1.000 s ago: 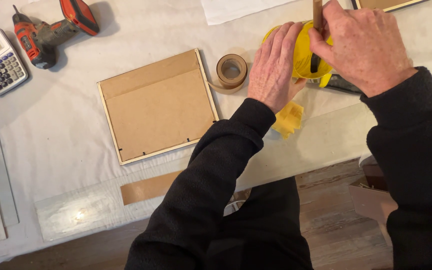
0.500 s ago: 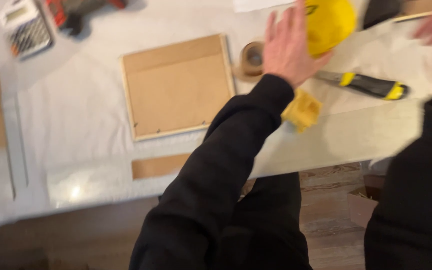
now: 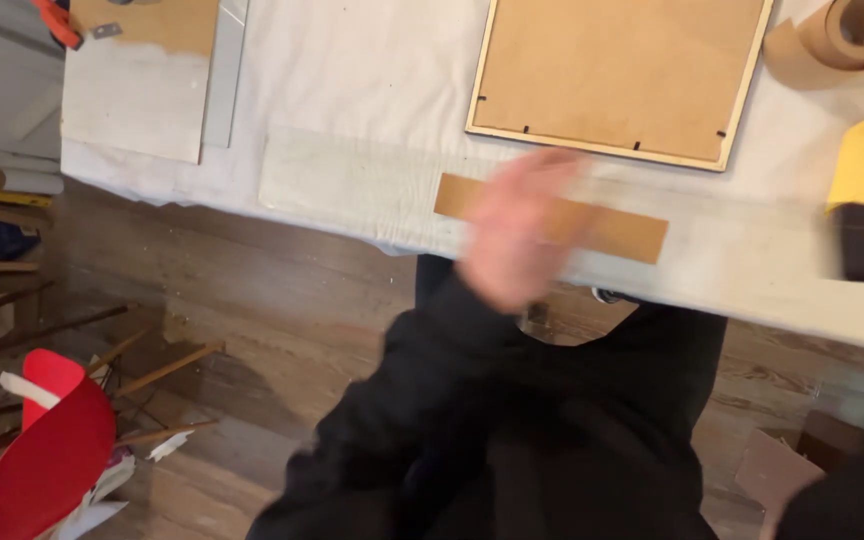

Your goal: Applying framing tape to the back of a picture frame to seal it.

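Left hand (image 3: 522, 225) over brown tape strip (image 3: 552, 218) at desk (image 3: 352, 180) edge.
Hand blurred, fingers apparently spread, holding nothing; picture frame (image 3: 617, 75) lies face-down beside it; right hand barely visible, state undeterminable.

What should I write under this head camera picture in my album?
A blurred left hand hovers over a brown tape strip at the table edge, below a wooden picture frame back.

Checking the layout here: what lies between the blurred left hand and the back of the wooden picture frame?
Head view: only bare white cloth separates the left hand from the frame.
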